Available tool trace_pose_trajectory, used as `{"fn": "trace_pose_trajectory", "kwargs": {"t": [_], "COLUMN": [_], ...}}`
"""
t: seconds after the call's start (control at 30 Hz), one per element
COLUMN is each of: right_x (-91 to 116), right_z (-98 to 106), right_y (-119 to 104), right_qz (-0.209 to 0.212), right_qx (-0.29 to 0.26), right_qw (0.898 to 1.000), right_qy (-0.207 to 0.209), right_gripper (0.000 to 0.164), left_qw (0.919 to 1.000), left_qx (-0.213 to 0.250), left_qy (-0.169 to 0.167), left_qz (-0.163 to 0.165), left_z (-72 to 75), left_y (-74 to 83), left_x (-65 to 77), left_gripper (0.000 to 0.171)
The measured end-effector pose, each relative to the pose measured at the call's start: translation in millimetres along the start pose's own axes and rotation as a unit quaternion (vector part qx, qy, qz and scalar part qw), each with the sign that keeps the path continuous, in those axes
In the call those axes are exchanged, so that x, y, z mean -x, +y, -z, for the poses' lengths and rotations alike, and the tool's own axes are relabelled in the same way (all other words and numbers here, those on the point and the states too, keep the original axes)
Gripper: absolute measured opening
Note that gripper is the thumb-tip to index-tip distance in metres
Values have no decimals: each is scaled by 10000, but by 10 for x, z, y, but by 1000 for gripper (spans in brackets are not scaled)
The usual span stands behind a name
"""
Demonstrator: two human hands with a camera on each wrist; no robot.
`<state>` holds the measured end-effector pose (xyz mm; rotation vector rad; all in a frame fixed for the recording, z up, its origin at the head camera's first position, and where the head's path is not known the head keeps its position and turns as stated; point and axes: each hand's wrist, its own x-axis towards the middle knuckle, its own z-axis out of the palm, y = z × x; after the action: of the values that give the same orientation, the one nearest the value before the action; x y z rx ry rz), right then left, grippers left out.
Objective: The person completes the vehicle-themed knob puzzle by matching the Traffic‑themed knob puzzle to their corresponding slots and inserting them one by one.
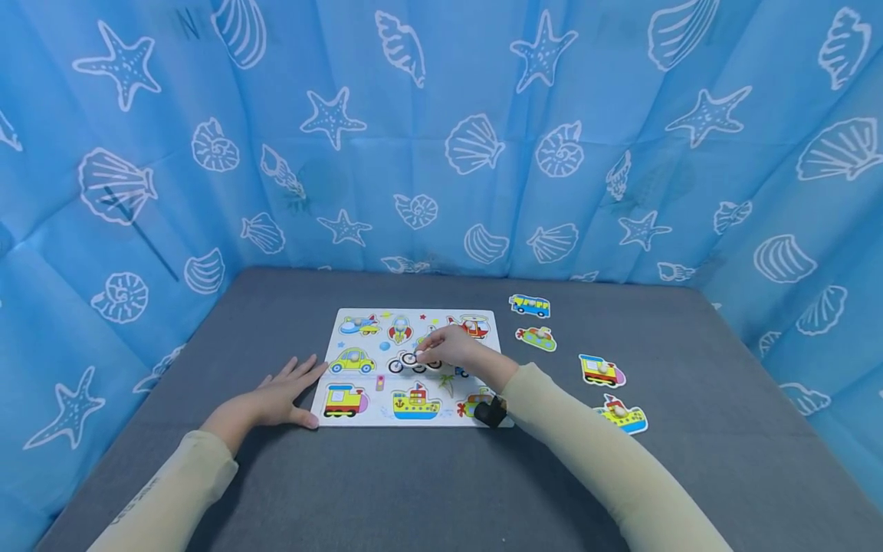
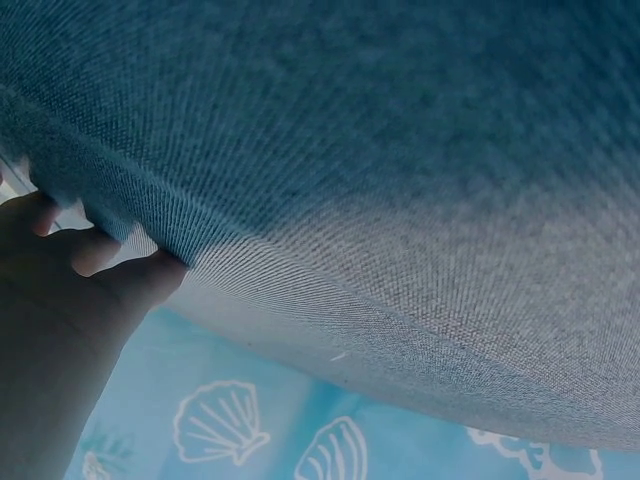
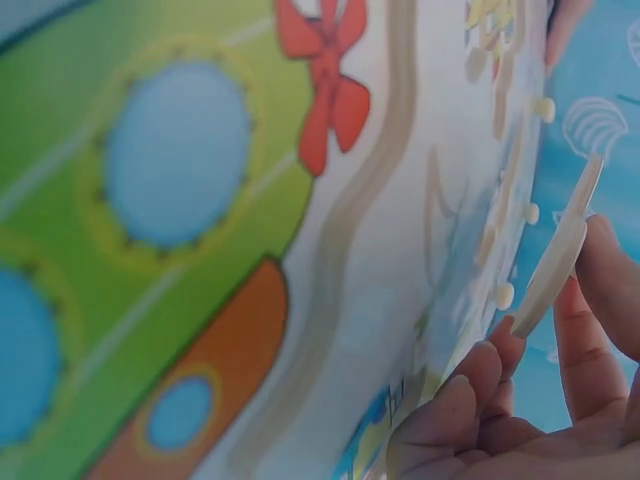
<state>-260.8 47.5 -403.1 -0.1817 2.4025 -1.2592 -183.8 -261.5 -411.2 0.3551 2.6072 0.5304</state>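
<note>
A white puzzle board (image 1: 382, 395) with printed vehicles lies on the grey table. My right hand (image 1: 451, 347) is over its middle and pinches a knobbed puzzle piece (image 1: 411, 358) with dark wheels, like a bicycle. The right wrist view shows this thin wooden piece (image 3: 560, 262) edge-on between thumb and fingers, tilted, above the board. My left hand (image 1: 279, 395) lies with spread fingers on the table, fingertips at the board's left edge. In the left wrist view, its fingers (image 2: 150, 275) rest on the cloth. Knobbed car (image 1: 353, 360), plane (image 1: 359, 326) and rocket (image 1: 400, 330) pieces sit on the board.
Right of the board lie a blue bus piece (image 1: 530, 306), a green submarine piece (image 1: 536, 338), a train piece (image 1: 602, 371) and a boat piece (image 1: 624, 416), partly behind the right sleeve. A blue curtain (image 1: 428, 153) with shells hangs behind the table.
</note>
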Motion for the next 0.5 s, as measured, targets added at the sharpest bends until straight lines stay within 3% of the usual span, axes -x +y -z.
{"fn": "trace_pose_trajectory", "kwargs": {"t": [0.5], "right_x": [-162], "right_z": [-254], "right_y": [-154], "right_qz": [-335], "right_qx": [678], "right_qw": [9970], "right_qy": [172], "right_gripper": [6], "left_qw": [9999], "left_qx": [93], "left_qy": [-65], "left_qz": [-28], "left_z": [14], "left_y": [-6], "left_x": [5], "left_gripper": [109]}}
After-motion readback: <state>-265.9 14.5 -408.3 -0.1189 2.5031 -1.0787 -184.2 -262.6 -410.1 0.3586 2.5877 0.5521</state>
